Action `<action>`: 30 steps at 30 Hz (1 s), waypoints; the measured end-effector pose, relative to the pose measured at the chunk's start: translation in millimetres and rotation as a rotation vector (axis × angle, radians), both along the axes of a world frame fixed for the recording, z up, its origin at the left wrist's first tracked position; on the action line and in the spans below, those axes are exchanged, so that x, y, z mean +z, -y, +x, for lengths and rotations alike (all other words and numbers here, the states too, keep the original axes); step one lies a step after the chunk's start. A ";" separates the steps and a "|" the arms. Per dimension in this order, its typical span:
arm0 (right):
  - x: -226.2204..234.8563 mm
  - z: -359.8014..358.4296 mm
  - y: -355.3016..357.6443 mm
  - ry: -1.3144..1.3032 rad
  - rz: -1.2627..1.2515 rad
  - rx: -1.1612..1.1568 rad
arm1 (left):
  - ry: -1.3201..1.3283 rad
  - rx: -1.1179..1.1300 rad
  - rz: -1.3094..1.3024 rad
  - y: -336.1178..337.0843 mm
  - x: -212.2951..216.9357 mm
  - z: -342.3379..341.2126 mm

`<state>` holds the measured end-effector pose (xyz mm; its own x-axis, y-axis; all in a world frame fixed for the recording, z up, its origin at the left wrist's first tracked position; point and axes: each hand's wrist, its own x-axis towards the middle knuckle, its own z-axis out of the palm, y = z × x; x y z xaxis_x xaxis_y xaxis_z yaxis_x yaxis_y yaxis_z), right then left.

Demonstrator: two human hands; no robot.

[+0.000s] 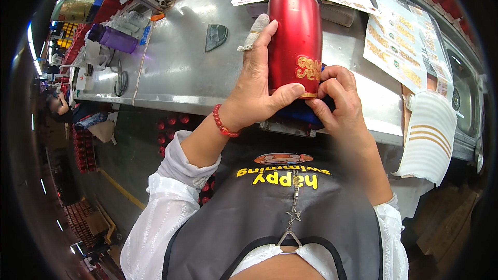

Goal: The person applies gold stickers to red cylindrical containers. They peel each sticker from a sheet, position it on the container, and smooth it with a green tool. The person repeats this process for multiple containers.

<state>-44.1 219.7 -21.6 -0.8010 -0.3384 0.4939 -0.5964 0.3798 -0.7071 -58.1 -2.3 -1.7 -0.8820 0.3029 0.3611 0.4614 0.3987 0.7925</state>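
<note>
A shiny red metal tumbler lies lengthwise away from me over the bench, its dark end at the far side. Gold lettering and a thin gold band sit near its closer end. My left hand grips its left side, thumb across the near end; a pale cloth cover wraps one fingertip. At the lower right edge of the tumbler, beside the gold band, my right hand is closed in a pinch. What lies between those fingertips is hidden. A blue object shows partly under the tumbler's near end.
On the metal bench lie a small dark scraper-like piece and a purple bottle. Sheets of gold decals are at right, above a white strip with gold lines. Another person is far left.
</note>
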 end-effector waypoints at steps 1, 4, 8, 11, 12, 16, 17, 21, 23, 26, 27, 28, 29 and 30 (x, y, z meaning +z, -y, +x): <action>0.1 0.1 0.1 0.002 0.002 -0.001 | -0.034 0.013 -0.029 -2.0 0.8 0.9; 0.6 -0.7 0.5 0.013 0.007 0.005 | -0.002 -0.027 0.027 0.2 5.9 1.2; 0.1 1.0 0.3 0.060 0.037 0.002 | 0.112 -0.055 0.256 20.4 -15.2 7.9; 0.2 2.0 1.5 0.089 0.016 -0.003 | 0.123 -0.046 0.153 18.7 -20.4 15.5; 0.3 2.0 1.2 0.094 0.023 -0.003 | 0.128 -0.048 0.152 18.0 -18.0 15.3; -2.0 2.0 0.9 0.086 0.042 -0.014 | 0.152 -0.025 0.142 17.4 -14.9 17.0; -2.0 2.1 1.3 0.089 0.040 -0.017 | 0.156 -0.021 0.145 16.9 -14.6 17.2; -0.6 2.5 1.7 0.095 0.046 -0.022 | 0.044 0.030 0.115 15.6 -22.0 17.1; -0.4 2.6 1.7 0.096 0.049 -0.022 | 0.070 0.029 0.154 14.5 -23.6 14.9; -1.5 2.5 2.1 0.094 0.042 -0.028 | 0.127 -0.007 0.164 15.8 -18.2 14.9; -2.2 2.7 2.1 0.093 0.042 -0.030 | 0.150 -0.025 0.159 16.8 -15.8 15.5; -2.4 2.9 2.1 0.092 0.042 -0.033 | 0.147 -0.034 0.176 17.8 -16.1 15.3; -2.0 2.9 2.4 0.090 0.044 -0.033 | 0.145 -0.042 0.194 19.0 -17.1 14.5; -1.8 3.0 2.6 0.088 0.047 -0.033 | 0.143 -0.052 0.212 19.8 -18.7 14.0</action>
